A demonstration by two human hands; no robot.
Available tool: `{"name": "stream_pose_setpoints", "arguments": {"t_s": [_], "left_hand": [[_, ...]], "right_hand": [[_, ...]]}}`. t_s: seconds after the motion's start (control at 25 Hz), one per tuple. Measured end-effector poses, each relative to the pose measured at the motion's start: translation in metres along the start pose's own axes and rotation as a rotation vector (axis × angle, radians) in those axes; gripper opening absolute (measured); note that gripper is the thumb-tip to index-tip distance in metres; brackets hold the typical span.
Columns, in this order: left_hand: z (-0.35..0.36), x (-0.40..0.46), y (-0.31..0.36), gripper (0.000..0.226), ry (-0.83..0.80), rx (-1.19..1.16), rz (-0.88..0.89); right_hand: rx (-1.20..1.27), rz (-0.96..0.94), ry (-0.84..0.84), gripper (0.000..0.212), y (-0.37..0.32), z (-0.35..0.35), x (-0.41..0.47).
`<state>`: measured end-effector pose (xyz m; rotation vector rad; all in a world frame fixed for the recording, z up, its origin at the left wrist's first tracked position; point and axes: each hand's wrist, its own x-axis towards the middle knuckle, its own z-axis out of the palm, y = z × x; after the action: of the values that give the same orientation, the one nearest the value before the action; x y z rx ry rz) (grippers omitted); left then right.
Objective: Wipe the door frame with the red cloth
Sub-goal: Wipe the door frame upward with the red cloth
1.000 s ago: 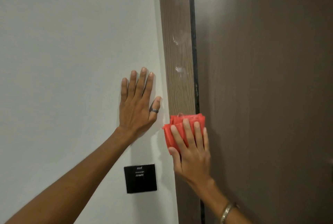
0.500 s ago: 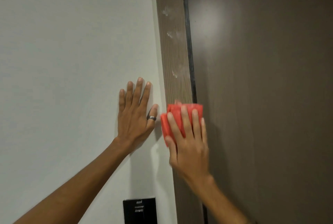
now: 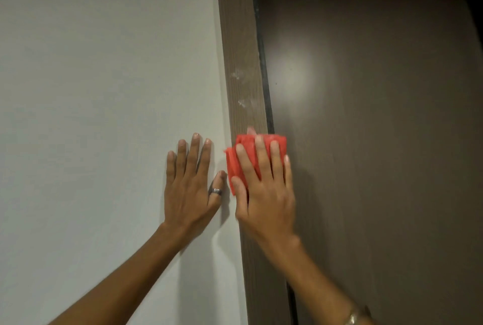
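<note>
The brown wood-grain door frame [image 3: 241, 37] runs vertically up the middle, with whitish smudges on it above the cloth. My right hand [image 3: 264, 189] lies flat on a folded red cloth [image 3: 231, 165] and presses it against the frame. The cloth sticks out beyond my fingertips and thumb. My left hand [image 3: 189, 189], a ring on its thumb, is spread flat on the white wall [image 3: 104, 115] just left of the frame, holding nothing.
The dark brown door [image 3: 379, 155] fills the right side, shut against the frame, with a light glare on it. A dark gap shows above the door at top right. A bracelet [image 3: 354, 318] is on my right wrist.
My right hand has slid the red cloth up the frame, level with my left hand. The view has tilted upward, so the black wall plate below has dropped out of sight.
</note>
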<state>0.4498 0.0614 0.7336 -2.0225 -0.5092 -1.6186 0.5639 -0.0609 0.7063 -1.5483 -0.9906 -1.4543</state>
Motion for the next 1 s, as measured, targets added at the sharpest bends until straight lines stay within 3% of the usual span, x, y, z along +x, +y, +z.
{"name": "stream_pose_setpoints", "arguments": {"t_s": [0.12,0.36,0.6,0.84,1.0], "left_hand": [[0.0,-0.001,-0.002,0.076,-0.01,0.013,0.009],[-0.007,0.055,-0.008,0.078,-0.008,-0.018,0.014],[-0.009,0.072,-0.01,0.08,0.007,-0.034,-0.001],[-0.012,0.117,-0.015,0.078,0.076,-0.058,-0.018],[-0.011,0.126,-0.02,0.08,0.107,-0.06,-0.029]], "right_hand": [[-0.013,-0.023,0.0,0.065,0.003,0.003,-0.015],[0.037,-0.03,-0.051,0.068,-0.001,-0.007,0.132],[-0.057,0.0,0.065,0.065,-0.006,0.008,0.061],[-0.018,-0.078,-0.051,0.065,0.001,-0.01,0.205],[0.003,-0.054,0.032,0.065,-0.004,0.0,0.212]]}}
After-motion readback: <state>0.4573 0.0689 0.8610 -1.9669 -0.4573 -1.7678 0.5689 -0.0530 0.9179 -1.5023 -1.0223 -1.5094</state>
